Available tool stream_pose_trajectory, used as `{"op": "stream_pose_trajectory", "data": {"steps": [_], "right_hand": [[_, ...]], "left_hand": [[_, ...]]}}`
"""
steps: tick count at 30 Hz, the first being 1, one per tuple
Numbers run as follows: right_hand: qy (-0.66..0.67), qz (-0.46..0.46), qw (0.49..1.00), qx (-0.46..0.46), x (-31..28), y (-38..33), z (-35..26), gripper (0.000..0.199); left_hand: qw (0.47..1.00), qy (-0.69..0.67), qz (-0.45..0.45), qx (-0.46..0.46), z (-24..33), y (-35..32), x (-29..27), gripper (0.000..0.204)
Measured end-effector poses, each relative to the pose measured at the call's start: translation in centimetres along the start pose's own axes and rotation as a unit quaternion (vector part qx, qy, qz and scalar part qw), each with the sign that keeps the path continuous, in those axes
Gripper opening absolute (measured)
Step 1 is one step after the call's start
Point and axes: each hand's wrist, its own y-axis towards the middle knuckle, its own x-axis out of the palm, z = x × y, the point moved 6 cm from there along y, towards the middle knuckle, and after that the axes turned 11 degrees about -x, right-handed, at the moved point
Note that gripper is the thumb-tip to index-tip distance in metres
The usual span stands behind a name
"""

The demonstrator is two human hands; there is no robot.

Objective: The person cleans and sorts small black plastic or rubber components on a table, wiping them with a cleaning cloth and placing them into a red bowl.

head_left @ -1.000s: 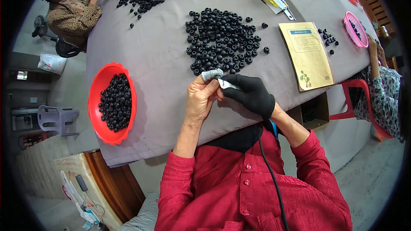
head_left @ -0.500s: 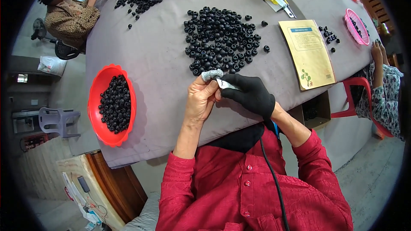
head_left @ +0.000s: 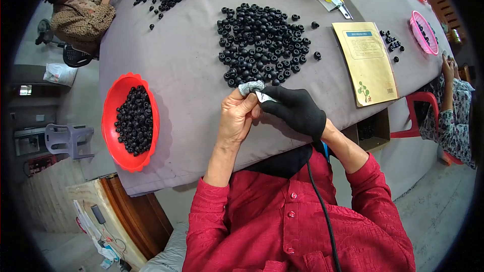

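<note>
Grey pad [head_left: 250,87] pinched by left hand [head_left: 237,117], gloved right hand [head_left: 297,111] gripping white piece [head_left: 265,97], black beads [head_left: 262,43] beyond.

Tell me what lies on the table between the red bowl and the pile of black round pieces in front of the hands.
In the head view, only bare grey tablecloth lies between the red bowl and the pile of black pieces; nothing rests on that stretch.
</note>
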Motion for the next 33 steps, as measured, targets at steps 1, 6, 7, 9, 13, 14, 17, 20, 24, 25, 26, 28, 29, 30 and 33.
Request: {"op": "stream_pose_trajectory", "data": {"steps": [1,6,7,9,13,14,17,20,24,25,26,28,29,30,33], "right_hand": [[0.015,0.002,1.0,0.011,0.0,0.1,0.1,0.035],[-0.01,-0.004,1.0,-0.004,0.1,-0.2,0.5,0.037],[0.003,-0.001,1.0,0.002,0.2,-0.3,0.6,0.038],[0.008,-0.002,0.999,0.033,0.1,-0.1,0.5,0.033],[0.069,0.0,0.993,0.101,0.1,0.1,0.5,0.029],[0.068,0.002,0.993,0.101,0.1,0.0,0.6,0.029],[0.021,0.005,0.996,0.083,0.0,-0.2,0.7,0.029],[0.033,0.002,0.999,0.033,-0.1,-0.1,0.1,0.03],[0.115,0.015,0.988,0.098,0.1,-0.6,1.1,0.028],[0.173,0.022,0.975,0.14,0.4,-1.0,1.8,0.027],[0.173,0.022,0.975,0.139,0.5,-1.2,2.1,0.027],[0.032,-0.009,0.999,-0.001,0.2,-0.8,0.9,0.027],[0.032,-0.01,0.999,-0.002,0.2,-0.8,0.7,0.027],[0.092,0.005,0.993,0.07,0.3,-0.8,1.0,0.027],[0.073,0.012,0.996,0.052,0.0,-0.9,1.1,0.027]], "left_hand": [[1.0,0.006,-0.002,0.001,0.0,0.0,0.0,0.015],[0.999,0.031,0.009,0.006,0.2,-0.2,0.2,0.017],[0.999,0.032,0.011,0.006,0.1,-0.2,0.1,0.018],[0.999,0.036,0.014,0.007,0.1,-0.2,0.0,0.017],[0.998,0.047,0.026,0.014,0.2,-0.2,-0.1,0.017],[0.998,0.048,0.025,0.013,0.2,-0.3,0.0,0.017],[0.998,0.058,0.024,-0.006,0.1,-0.4,0.2,0.016],[0.997,0.069,0.034,0.006,0.1,-0.4,0.1,0.016],[1.0,0.027,-0.002,0.011,0.0,0.1,0.2,0.016],[1.0,0.008,-0.013,0.01,-0.1,0.0,0.2,0.017],[1.0,0.008,-0.013,0.011,-0.1,0.0,0.3,0.017],[1.0,0.007,-0.003,0.011,-0.1,-0.1,0.2,0.017],[1.0,0.006,-0.003,0.012,0.0,-0.2,0.2,0.017],[1.0,-0.003,-0.012,0.006,-0.1,-0.4,0.3,0.017],[1.0,-0.013,-0.028,0.0,-0.3,-0.2,0.3,0.017]]}}
